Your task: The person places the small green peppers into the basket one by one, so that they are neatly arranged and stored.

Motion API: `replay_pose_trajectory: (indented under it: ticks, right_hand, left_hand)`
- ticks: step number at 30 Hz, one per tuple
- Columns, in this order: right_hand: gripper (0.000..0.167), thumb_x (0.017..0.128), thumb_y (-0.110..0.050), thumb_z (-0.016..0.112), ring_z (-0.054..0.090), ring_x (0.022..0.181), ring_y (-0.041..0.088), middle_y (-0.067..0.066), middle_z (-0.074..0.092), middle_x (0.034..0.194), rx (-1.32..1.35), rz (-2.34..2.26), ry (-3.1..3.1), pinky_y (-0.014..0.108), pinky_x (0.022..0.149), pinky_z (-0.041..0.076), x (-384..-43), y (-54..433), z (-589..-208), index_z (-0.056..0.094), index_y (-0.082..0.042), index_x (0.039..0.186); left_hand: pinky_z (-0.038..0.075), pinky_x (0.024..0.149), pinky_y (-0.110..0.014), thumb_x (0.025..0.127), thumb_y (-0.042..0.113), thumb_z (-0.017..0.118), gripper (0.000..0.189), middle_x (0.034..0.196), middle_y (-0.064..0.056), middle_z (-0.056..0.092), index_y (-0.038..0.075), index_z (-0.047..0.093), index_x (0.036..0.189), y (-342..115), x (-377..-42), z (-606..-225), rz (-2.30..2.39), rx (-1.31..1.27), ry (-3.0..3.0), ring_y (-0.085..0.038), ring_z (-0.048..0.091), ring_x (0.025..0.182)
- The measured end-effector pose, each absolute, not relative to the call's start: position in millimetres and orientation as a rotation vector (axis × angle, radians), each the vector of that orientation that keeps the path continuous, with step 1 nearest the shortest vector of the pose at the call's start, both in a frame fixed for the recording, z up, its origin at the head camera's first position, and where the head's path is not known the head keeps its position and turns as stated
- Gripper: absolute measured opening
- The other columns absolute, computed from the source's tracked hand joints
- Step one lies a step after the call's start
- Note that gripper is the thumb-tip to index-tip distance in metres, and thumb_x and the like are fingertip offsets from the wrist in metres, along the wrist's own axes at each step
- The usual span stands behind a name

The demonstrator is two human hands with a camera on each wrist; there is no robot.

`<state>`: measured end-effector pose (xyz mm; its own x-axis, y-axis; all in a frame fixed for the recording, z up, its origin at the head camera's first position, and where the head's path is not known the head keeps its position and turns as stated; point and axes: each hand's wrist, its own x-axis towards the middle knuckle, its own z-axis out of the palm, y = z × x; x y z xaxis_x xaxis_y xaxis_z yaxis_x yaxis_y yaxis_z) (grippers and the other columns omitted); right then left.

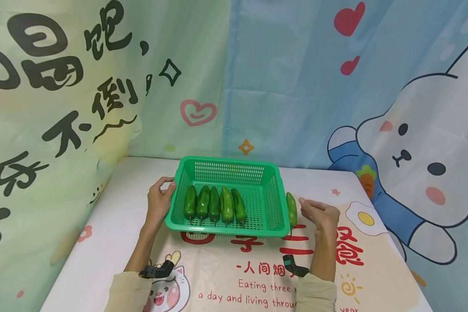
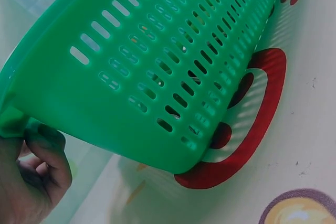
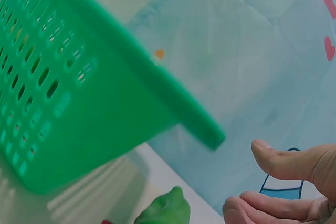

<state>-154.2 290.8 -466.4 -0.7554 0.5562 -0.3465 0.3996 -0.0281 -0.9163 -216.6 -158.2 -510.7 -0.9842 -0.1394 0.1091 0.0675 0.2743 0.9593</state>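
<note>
A green plastic basket [image 1: 228,232] with slotted walls stands in the middle of the head view. Several green peppers [image 1: 214,206] lie side by side in its left and middle part, stems toward me. My left hand [image 1: 160,201] grips the basket's left rim; the left wrist view shows its curled fingers [image 2: 50,156] at the rim's underside. One more green pepper [image 1: 292,209] lies outside, close along the basket's right wall. Just right of that pepper is my right hand [image 1: 320,213], holding nothing, with a gap between thumb [image 3: 283,162] and fingers in the right wrist view.
Under the basket is a white table [image 1: 97,260] with a printed beige cover [image 1: 218,268]. A printed curtain [image 1: 281,108] hangs behind the table and down its sides. Each wrist wears a black strapped device, on the left [image 1: 157,271] and on the right [image 1: 294,265].
</note>
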Motion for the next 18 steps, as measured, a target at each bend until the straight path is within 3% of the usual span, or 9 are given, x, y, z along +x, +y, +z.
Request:
replay_pose_trajectory:
  ticks: [3, 7, 9, 15, 18]
  right_hand:
    - [0.054, 0.093, -0.030, 0.090, 0.084, 0.096, 0.021, -0.011, 0.075, 0.087, -1.091, 1.866, -2.109, 0.045, 0.115, 0.055, -154, 293, -472, 0.073, 0.002, 0.132]
    - [0.057, 0.094, -0.032, 0.089, 0.075, 0.128, 0.037, 0.001, 0.081, 0.105, -1.148, 1.838, -2.117, 0.048, 0.121, 0.050, -154, 296, -479, 0.071, 0.002, 0.135]
    - [0.058, 0.093, -0.033, 0.089, 0.075, 0.128, 0.038, 0.006, 0.080, 0.111, -1.167, 1.828, -2.124, 0.048, 0.121, 0.051, -154, 299, -484, 0.071, 0.002, 0.136]
    - [0.057, 0.093, -0.033, 0.089, 0.076, 0.126, 0.038, -0.001, 0.081, 0.095, -1.181, 1.814, -2.158, 0.049, 0.120, 0.052, -153, 306, -497, 0.072, 0.003, 0.134]
    - [0.060, 0.094, -0.037, 0.087, 0.067, 0.137, 0.044, 0.010, 0.085, 0.109, -1.197, 1.765, -2.217, 0.057, 0.125, 0.045, -152, 307, -502, 0.072, 0.003, 0.136]
  left_hand:
    - [0.056, 0.052, -0.022, 0.115, 0.021, 0.057, 0.033, 0.084, -0.029, 0.079, 0.001, 0.068, 0.139, -158, -216, -511, -1.798, 0.070, -2.362, -0.005, 0.069, 0.052]
    - [0.056, 0.052, -0.023, 0.115, 0.021, 0.057, 0.033, 0.086, -0.030, 0.079, 0.002, 0.068, 0.139, -158, -216, -510, -1.793, 0.066, -2.365, -0.005, 0.069, 0.053]
    - [0.055, 0.052, -0.022, 0.115, 0.022, 0.057, 0.033, 0.086, -0.030, 0.079, 0.002, 0.068, 0.139, -157, -215, -510, -1.786, 0.066, -2.368, -0.004, 0.068, 0.053]
    - [0.055, 0.053, -0.022, 0.115, 0.022, 0.057, 0.032, 0.086, -0.029, 0.079, 0.002, 0.068, 0.138, -157, -215, -511, -1.782, 0.068, -2.372, -0.004, 0.068, 0.053]
    - [0.055, 0.053, -0.022, 0.115, 0.022, 0.057, 0.032, 0.087, -0.030, 0.079, 0.002, 0.068, 0.138, -157, -215, -511, -1.782, 0.073, -2.371, -0.004, 0.068, 0.053]
